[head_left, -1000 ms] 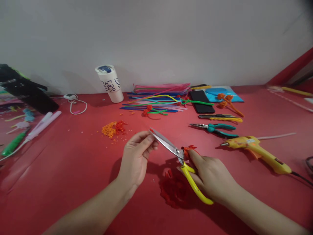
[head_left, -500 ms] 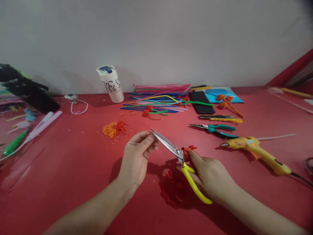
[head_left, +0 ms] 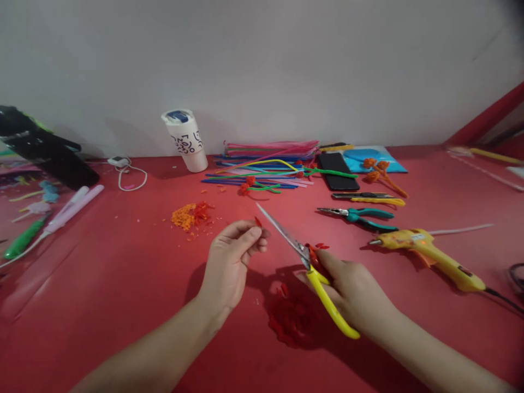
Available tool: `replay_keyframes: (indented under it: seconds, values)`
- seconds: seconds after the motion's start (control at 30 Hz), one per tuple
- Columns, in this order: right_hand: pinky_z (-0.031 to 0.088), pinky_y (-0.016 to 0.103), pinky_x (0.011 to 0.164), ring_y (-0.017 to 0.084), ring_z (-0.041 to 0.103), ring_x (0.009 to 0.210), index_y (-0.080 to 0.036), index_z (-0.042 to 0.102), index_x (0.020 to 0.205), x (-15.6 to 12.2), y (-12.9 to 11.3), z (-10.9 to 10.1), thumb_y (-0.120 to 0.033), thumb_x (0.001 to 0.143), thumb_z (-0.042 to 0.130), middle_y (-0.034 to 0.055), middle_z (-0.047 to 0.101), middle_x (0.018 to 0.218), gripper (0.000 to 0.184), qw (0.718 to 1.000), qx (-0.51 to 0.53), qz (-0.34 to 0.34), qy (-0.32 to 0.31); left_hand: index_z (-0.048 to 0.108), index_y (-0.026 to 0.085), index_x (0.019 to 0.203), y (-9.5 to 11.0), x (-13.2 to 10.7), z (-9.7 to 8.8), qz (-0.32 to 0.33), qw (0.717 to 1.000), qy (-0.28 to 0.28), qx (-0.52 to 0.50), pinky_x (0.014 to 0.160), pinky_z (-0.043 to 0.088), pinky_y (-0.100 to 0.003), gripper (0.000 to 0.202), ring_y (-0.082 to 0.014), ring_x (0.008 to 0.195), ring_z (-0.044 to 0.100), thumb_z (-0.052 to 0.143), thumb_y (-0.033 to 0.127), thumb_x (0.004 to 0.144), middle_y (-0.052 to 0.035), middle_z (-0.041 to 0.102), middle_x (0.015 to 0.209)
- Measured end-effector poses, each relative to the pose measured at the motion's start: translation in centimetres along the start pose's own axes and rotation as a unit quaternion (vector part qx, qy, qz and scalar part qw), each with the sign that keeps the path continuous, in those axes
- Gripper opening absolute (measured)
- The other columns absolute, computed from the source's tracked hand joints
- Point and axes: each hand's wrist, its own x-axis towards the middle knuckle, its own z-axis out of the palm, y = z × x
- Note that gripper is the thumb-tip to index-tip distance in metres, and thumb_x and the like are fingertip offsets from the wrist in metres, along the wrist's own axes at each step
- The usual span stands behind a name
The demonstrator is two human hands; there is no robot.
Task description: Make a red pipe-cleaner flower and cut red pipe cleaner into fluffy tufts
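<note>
Bare left hand (head_left: 231,262) pinching a small red scrap (head_left: 258,221) at its fingertips, right hand (head_left: 352,295) gripping yellow-handled scissors (head_left: 305,255), blades together pointing to 11 o'clock, just beside the scrap, red trimmings pile (head_left: 289,319) at 6 o'clock on the red table (head_left: 123,284), hot glue gun (head_left: 429,251) at 3 o'clock.

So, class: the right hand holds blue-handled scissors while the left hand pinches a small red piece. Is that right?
Not quite: the head view shows that the scissors in the right hand have yellow handles, not blue. The left hand does pinch a small red piece.
</note>
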Motion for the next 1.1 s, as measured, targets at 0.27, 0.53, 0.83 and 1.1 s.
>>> replay_keyframes:
  seconds: [0.27, 0.53, 0.83, 1.1]
  values:
    - [0.026, 0.02, 0.037, 0.007, 0.032, 0.038, -0.019, 0.05, 0.074, 0.9, -1.6, -1.6, -0.042, 0.071, 0.05, -0.0081, 0.036, 0.046, 0.023, 0.917, 0.359, 0.165, -0.053, 0.064, 0.013, 0.066, -1.7, 0.1, 0.1, -0.106, 0.964, -0.122, 0.211, 0.052, 0.044, -0.021, 0.006, -0.0085, 0.049, 0.054, 0.066, 0.018, 0.064, -0.0001, 0.062, 0.056]
    - [0.026, 0.019, 0.038, 0.005, 0.032, 0.038, -0.018, 0.047, 0.064, 0.8, -1.5, -2.0, -0.03, 0.065, 0.05, -0.0085, 0.037, 0.048, 0.012, 0.915, 0.367, 0.159, -0.052, 0.062, 0.015, 0.065, -2.5, -0.6, 0.7, -0.102, 0.929, -0.198, 0.297, 0.051, 0.04, -0.021, 0.003, -0.0087, 0.05, 0.05, 0.062, 0.018, 0.064, 0.0024, 0.058, 0.056]
    - [0.027, 0.023, 0.044, 0.011, 0.04, 0.048, -0.019, 0.046, 0.062, 1.9, 2.4, -3.2, -0.037, 0.069, 0.045, -0.0017, 0.047, 0.052, 0.019, 0.978, 0.086, 0.178, 0.064, 0.057, 0.017, 0.066, -1.0, 2.2, -1.5, 0.112, 0.823, -0.119, 0.544, 0.061, 0.038, -0.025, 0.017, -0.0124, 0.061, 0.05, 0.049, 0.027, 0.078, 0.001, 0.054, 0.063]
    - [0.023, 0.024, 0.046, 0.014, 0.039, 0.047, -0.02, 0.044, 0.065, 2.1, 3.4, -2.3, -0.028, 0.067, 0.044, 0.0006, 0.046, 0.052, 0.008, 0.98, -0.088, 0.157, 0.079, 0.054, 0.018, 0.074, -1.0, 3.1, -2.7, 0.16, 0.763, -0.138, 0.611, 0.061, 0.038, -0.025, 0.003, -0.011, 0.061, 0.047, 0.052, 0.016, 0.073, 0.0014, 0.051, 0.073]
